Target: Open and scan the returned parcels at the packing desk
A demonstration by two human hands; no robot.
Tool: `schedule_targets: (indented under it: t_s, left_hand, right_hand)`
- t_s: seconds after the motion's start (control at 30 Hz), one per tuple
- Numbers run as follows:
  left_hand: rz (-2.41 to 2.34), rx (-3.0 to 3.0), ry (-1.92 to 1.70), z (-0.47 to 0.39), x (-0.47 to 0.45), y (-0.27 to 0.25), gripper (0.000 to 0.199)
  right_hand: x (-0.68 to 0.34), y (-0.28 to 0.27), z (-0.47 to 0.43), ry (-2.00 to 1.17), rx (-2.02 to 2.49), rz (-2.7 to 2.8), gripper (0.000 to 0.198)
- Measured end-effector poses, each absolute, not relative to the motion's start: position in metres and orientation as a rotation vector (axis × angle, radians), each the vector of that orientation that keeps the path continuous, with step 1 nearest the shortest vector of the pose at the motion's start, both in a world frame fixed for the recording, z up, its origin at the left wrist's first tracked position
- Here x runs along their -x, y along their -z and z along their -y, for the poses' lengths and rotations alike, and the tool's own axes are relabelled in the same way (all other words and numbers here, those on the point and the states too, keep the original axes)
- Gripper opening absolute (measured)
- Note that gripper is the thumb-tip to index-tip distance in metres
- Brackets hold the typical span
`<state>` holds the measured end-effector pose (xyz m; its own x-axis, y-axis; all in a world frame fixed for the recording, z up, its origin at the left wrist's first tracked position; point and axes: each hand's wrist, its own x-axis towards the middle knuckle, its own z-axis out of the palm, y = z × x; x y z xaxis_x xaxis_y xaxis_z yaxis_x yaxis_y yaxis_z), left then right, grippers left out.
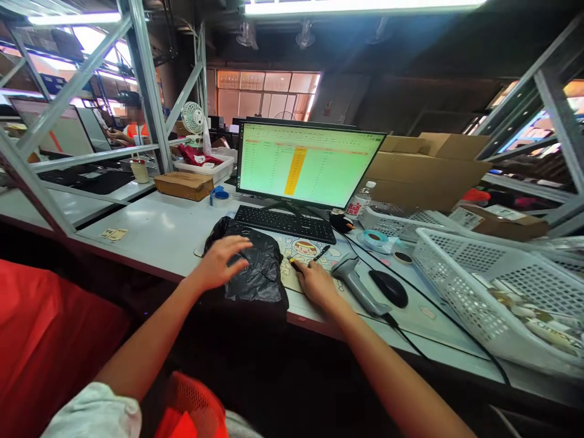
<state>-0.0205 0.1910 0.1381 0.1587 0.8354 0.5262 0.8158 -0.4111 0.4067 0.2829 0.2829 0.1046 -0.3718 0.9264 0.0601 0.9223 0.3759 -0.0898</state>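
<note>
A crumpled black plastic bag (261, 264) lies at the front edge of the desk. My left hand (223, 263) rests on its left part with the fingers stretched and thumb apart. To the right of the bag, my right hand (317, 283) is closed low over the desk mat, around a slim black tool with a yellow tip (293, 262); its exact kind is too small to make out. Just beyond those fingers lies a black pen (322, 252). A grey barcode scanner (358, 285) sits right of my right hand, beside a black mouse (388, 288).
Behind the bag stand a black keyboard (285, 224) and a lit monitor (305, 164). A white perforated basket (460, 292) with packed items fills the right side, with a cable running before it. A cardboard box (184, 185) sits back left. Another person (135, 125) is at the far left.
</note>
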Motion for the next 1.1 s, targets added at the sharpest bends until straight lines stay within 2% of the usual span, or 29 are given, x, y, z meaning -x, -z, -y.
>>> schedule_targets:
  t_s: [0.07,0.2,0.4,0.57,0.7,0.83,0.9,0.97,1.1]
  left_hand:
    - [-1.379,-2.539,-0.818,-0.185,0.013,-0.135,0.034]
    - [-1.309,-2.589,-0.838,-0.19,-0.001,-0.122,0.019]
    - [-1.481,-2.811,-0.838,-0.181,-0.007,-0.128,0.039]
    - [-1.511,-2.816,-0.749,-0.089,-0.012,-0.116,0.045]
    - [-1.723,-2.205,-0.832,-0.033,-0.017,-0.059,0.048]
    - [-1.662,-1.356,-1.172,-0.063,-0.016,-0.023,0.066]
    - [-1.426,-0.968,-1.319,-0.086,-0.019,-0.028,0.087]
    - [-1.24,-0.739,-1.3,-0.094,-0.024,-0.043,0.095]
    - [-1.118,-0.859,-0.963,-0.066,-0.03,-0.077,0.079]
  right_hand:
    - [-0.275,-0.109,-0.285,-0.042,1.652,2.491,0.048]
    - [-0.23,-0.138,-0.294,-0.086,1.403,2.519,0.05]
    - [-0.142,-0.133,-0.304,-0.23,1.173,2.728,0.053]
    - [-0.138,-0.121,-0.309,-0.243,1.185,2.787,0.053]
    - [-0.142,-0.124,-0.308,-0.266,1.176,2.817,0.049]
    - [-0.14,-0.132,-0.292,-0.265,1.209,2.784,0.045]
    - [-0.145,-0.138,-0.271,-0.267,1.211,2.769,0.041]
    - [-0.157,-0.141,-0.241,-0.239,1.187,2.724,0.036]
    - [-0.208,-0.14,-0.182,-0.133,1.061,2.465,0.026]
